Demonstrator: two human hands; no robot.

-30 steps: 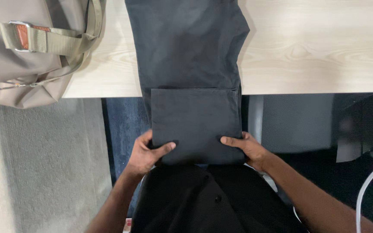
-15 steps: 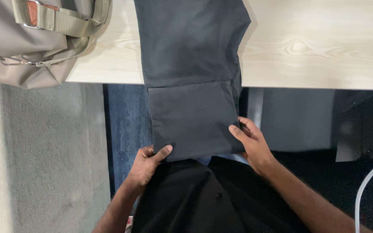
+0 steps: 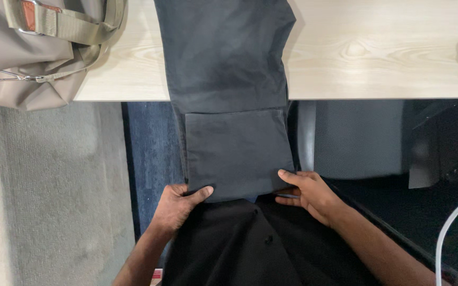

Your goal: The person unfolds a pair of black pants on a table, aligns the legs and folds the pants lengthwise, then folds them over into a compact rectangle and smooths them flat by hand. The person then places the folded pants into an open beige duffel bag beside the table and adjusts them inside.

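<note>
Both hands pinch the folded end of a dark grey garment hanging off the surface edge

Nearest me, the left hand (image 3: 178, 204) has its thumb closed over the lower left corner of the dark grey garment (image 3: 234, 100), and the right hand (image 3: 308, 193) closes its grip on the lower right corner, fingers flat along the fold; each grip is shut on cloth, not gaping. To my eye the fold will come out well if both corners stay level and the doubled flap is kept square to the side edges while the cloth is held taut. Beyond the hands the garment hangs from the pale wooden surface (image 3: 388, 58) and lies up across it. Count: two hands, one garment, one beige bag (image 3: 38, 53) at the far left corner, one chair (image 3: 356, 137) under the surface
</note>
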